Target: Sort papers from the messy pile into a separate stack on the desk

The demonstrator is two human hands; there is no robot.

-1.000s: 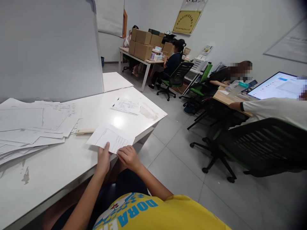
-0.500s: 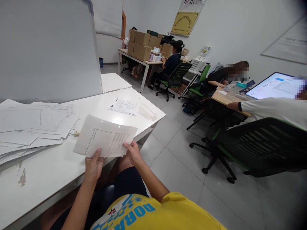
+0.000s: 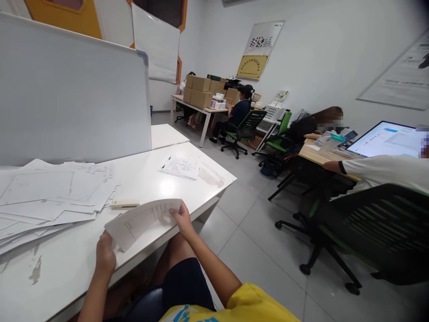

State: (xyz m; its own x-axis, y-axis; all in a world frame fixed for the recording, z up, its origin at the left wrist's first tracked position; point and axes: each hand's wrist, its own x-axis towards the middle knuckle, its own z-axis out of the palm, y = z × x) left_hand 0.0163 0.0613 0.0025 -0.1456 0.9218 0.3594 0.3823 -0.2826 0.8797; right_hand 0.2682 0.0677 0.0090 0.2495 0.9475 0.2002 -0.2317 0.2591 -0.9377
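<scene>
Between my hands is a printed paper sheet (image 3: 144, 221), bent in a curve over the front edge of the white table; whether more sheets lie behind it I cannot tell. My left hand (image 3: 105, 256) is closed on its lower left end, with the fingertips partly hidden by the paper. At the right end my right hand (image 3: 181, 219) pinches it, thumb on the near face. Just beyond the sheet lies a cream-coloured stapler-like object (image 3: 125, 204). A large loose heap of papers (image 3: 50, 192) spreads to the left, and a smaller paper stack (image 3: 180, 168) rests farther back.
A grey whiteboard panel (image 3: 77, 94) stands along the table's (image 3: 80, 243) back. To the right are a black office chair (image 3: 378, 228) with a seated person and a desk with a monitor (image 3: 385, 138). Cardboard boxes (image 3: 200, 91) and other seated people are farther off.
My left hand has shifted from the sheet's lower edge to its left end. The sheet, flat before, is now curved and lower. The camera view has tilted up.
</scene>
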